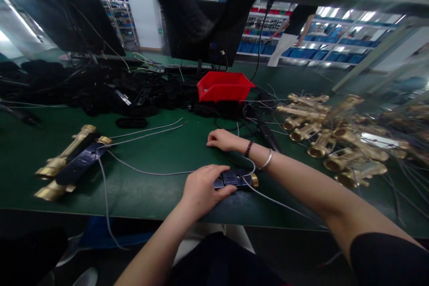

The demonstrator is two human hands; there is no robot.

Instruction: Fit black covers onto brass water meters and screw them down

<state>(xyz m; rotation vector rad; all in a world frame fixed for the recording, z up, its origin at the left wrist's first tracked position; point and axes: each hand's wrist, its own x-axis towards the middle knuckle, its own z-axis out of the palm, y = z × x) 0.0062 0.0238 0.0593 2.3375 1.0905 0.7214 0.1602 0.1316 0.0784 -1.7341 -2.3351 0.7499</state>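
- Left hand (201,187) closed over the near end of a dark blue meter unit (234,179) with a brass fitting, at the front edge of the green bench (150,161).
- Right hand (223,139) resting palm down on the bench just beyond the unit, fingers loosely curled, clamped on nothing visible; bracelets on the wrist.
- Grey wire (150,172) running left from the unit across the bench.
- Two finished brass-and-blue units (69,161) lying well apart, at far left.
- Heap of brass fittings (328,138) with wires piled at right.
- Red bin (223,86) behind, black parts (100,89) spread to its left.
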